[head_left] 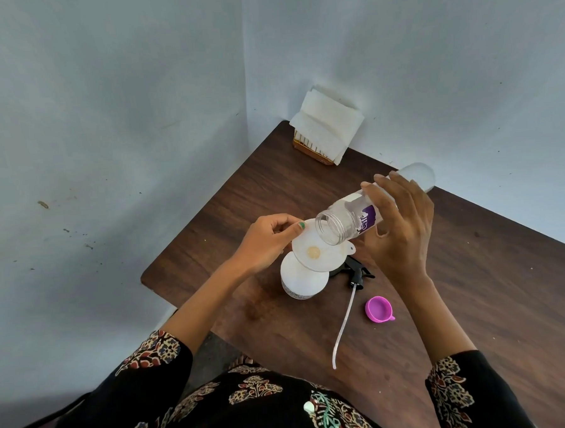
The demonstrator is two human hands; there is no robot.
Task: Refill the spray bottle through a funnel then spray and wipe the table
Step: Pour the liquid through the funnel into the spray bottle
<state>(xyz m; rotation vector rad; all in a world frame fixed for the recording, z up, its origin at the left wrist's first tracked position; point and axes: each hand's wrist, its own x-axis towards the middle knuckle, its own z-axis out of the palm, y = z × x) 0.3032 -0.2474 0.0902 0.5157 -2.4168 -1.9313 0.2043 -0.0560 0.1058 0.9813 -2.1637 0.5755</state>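
Note:
A white spray bottle [302, 283] stands on the brown table [474, 285] with a white funnel [319, 254] set in its neck. My left hand [269, 239] pinches the funnel's rim at its left side. My right hand [402, 224] holds a clear bottle with a purple label [350, 221], tipped so its open mouth hangs over the funnel's right edge. The clear bottle looks nearly empty. The black spray head with its long white tube [348, 303] lies on the table just right of the spray bottle.
A pink cap [379, 309] lies open side up near the tube. A holder with white paper napkins [326, 129] stands in the far corner against the blue-grey walls. The table's left edge runs close to the spray bottle.

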